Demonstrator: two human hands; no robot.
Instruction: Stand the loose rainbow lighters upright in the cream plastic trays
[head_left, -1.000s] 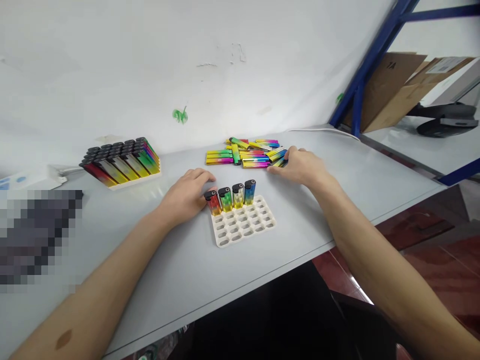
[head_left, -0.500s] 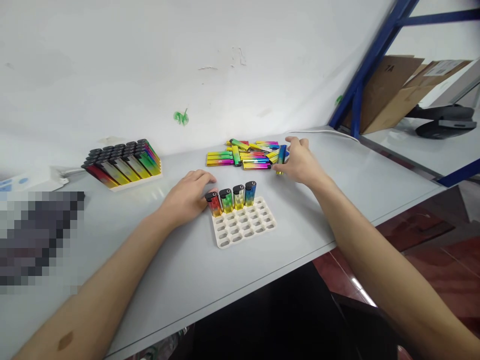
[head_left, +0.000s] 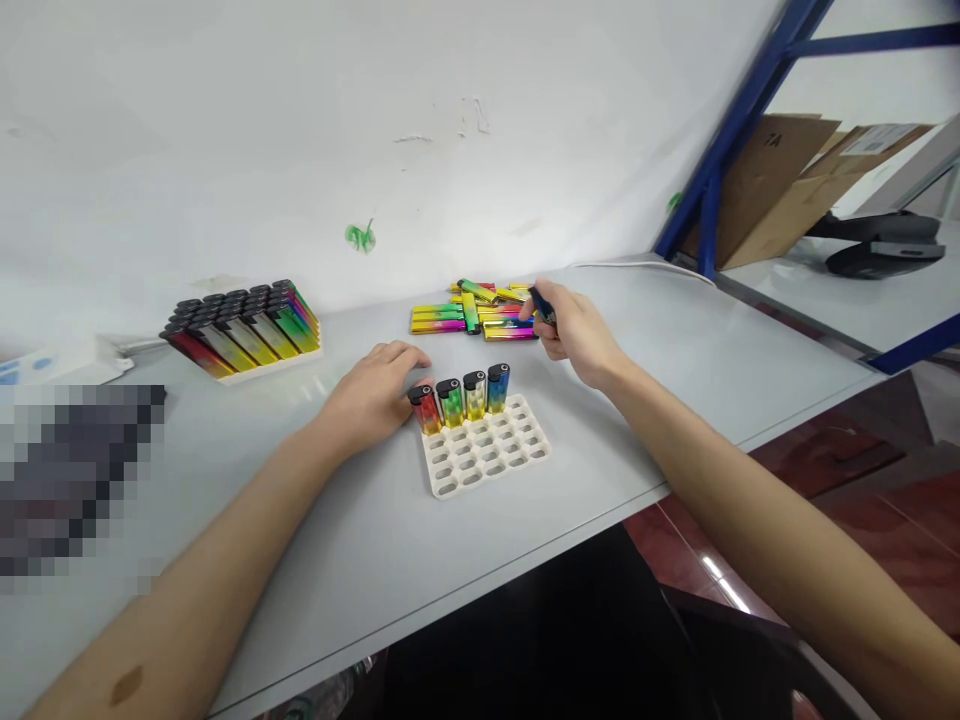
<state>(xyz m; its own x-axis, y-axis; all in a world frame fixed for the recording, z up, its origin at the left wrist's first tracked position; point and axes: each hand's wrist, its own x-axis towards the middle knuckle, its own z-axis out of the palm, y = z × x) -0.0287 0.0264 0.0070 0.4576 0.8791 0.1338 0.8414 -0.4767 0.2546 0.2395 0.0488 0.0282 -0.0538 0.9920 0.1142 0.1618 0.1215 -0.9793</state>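
Observation:
A white tray with oval slots [head_left: 491, 455] lies on the grey table. Along its back row stand upright lighters: red [head_left: 426, 408], green [head_left: 451, 402], clear-yellow [head_left: 475, 395] and blue [head_left: 498, 388]. My left hand [head_left: 379, 393] rests at the tray's back left corner, its fingers curled beside the red lighter; whether they grip anything is hidden. My right hand [head_left: 568, 325] is closed around a lighter with a dark top [head_left: 542, 306], just right of a loose pile of colourful lighters [head_left: 469, 310] near the wall.
A second tray [head_left: 274, 368] full of upright lighters [head_left: 244, 325] stands at the back left. A blurred dark object [head_left: 67, 480] lies at the left. Blue shelf frame [head_left: 720, 160], cardboard boxes [head_left: 780, 190] and a black device [head_left: 885, 245] are on the right.
My right hand has closed around a blue lighter and turned it, lifting it from the pile's right side and moving slightly left. My left hand has stayed at the tray.

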